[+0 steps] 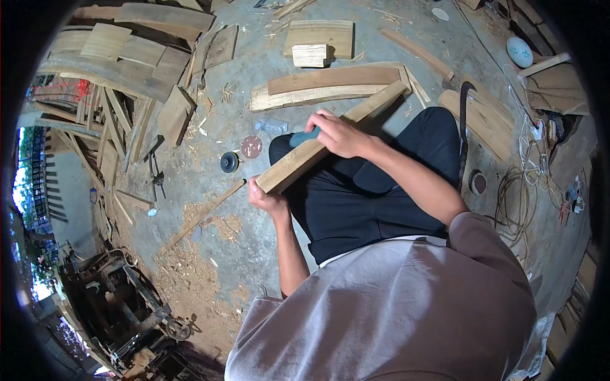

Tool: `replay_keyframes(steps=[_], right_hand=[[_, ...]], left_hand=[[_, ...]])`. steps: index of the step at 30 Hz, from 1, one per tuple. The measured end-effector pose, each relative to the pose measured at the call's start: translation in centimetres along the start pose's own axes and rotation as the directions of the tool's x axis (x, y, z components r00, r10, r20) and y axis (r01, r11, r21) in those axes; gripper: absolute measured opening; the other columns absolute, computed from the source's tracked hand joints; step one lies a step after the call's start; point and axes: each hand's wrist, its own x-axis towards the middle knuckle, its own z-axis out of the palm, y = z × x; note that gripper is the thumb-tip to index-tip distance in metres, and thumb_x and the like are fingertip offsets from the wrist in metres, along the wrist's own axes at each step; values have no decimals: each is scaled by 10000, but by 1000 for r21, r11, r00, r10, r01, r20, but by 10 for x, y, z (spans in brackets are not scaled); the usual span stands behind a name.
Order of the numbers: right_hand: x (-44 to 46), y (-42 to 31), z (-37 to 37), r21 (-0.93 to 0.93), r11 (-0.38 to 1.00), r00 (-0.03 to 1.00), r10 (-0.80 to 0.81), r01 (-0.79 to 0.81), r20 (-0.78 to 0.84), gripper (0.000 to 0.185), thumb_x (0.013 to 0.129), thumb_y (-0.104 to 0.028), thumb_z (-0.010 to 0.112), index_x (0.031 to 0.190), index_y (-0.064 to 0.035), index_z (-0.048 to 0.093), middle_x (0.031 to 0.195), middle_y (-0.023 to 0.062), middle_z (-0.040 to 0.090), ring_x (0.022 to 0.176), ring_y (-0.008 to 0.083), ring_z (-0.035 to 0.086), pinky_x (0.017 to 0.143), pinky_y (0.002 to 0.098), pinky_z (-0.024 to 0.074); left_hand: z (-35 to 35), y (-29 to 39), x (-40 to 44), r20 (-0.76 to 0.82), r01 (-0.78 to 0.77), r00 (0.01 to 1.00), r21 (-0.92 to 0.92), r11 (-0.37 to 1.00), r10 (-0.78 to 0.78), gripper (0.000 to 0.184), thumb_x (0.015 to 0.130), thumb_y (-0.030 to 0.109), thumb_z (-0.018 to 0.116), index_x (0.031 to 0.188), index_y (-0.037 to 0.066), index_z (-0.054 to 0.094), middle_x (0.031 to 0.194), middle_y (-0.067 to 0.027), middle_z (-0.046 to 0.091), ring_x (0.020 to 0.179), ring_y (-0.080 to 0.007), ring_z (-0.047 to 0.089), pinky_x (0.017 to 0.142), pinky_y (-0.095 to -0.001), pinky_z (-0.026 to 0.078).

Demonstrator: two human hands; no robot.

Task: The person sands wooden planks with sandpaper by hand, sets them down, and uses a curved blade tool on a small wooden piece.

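A long squared wooden beam (375, 105) lies diagonally across my lap, its far end toward the upper right. My left hand (268, 199) is closed around the near end, thumb near the end face. Over the beam's middle, my right hand (341, 134) has its fingers curled on a blue-green piece (304, 136) that sits against the wood. Its exact kind is partly hidden by the fingers. Beyond my knees, a clear plastic bottle (273, 126) lies on the floor, beside a reddish sanding disc (251, 147) and a dark round pad (229, 162).
Long boards (324, 84) and a panel with a pale wood block (309, 56) lie ahead. Stacked planks (114, 54) stand at the left, above a dark machine (121, 305). A thin stick (203, 216) crosses sawdust. Cables (515, 203) coil at the right, near a curved dark bar (464, 127).
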Motion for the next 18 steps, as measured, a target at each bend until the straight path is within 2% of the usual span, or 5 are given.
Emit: replay_keyframes(steps=[3,7,9,15,18], right_hand=[[17,-24,16,137,991,996,-4,-9,91,196,879,-84,527,1029,7,615,982,173,654,998,345,613,904,422,476],[40,-47,19,175,971,980,-178,161,89,119,835,-60,606,892,17,676,853,168,684,832,331,672,778,405,526],[48,-52,34,153,978,988,-150,142,41,116,829,-62,606,890,18,664,858,173,679,832,339,666,763,408,522],[55,-74,91,105,984,971,-122,146,-206,46,795,-15,538,812,1,578,820,141,599,820,341,599,753,428,477],[57,-77,94,42,982,975,-180,187,-133,62,804,-23,526,780,1,577,815,145,596,832,341,597,745,427,474]], left_hand=[[-1,-3,2,27,-14,1000,40,999,13,555,981,483,307,770,-2,475,690,-45,482,655,-158,472,587,-346,394],[2,9,-1,37,-54,998,96,994,51,609,985,494,288,780,-33,515,678,-88,530,651,-191,507,610,-369,417],[4,10,-1,28,-57,998,133,989,53,656,991,505,264,764,-42,545,658,-124,564,643,-224,550,626,-385,444],[5,3,1,8,13,1000,110,994,-14,637,991,502,270,757,-29,532,638,-118,544,618,-205,528,599,-371,426],[5,-1,2,-3,54,999,93,994,-54,625,988,501,280,753,-27,519,632,-108,529,605,-198,503,583,-371,409]])
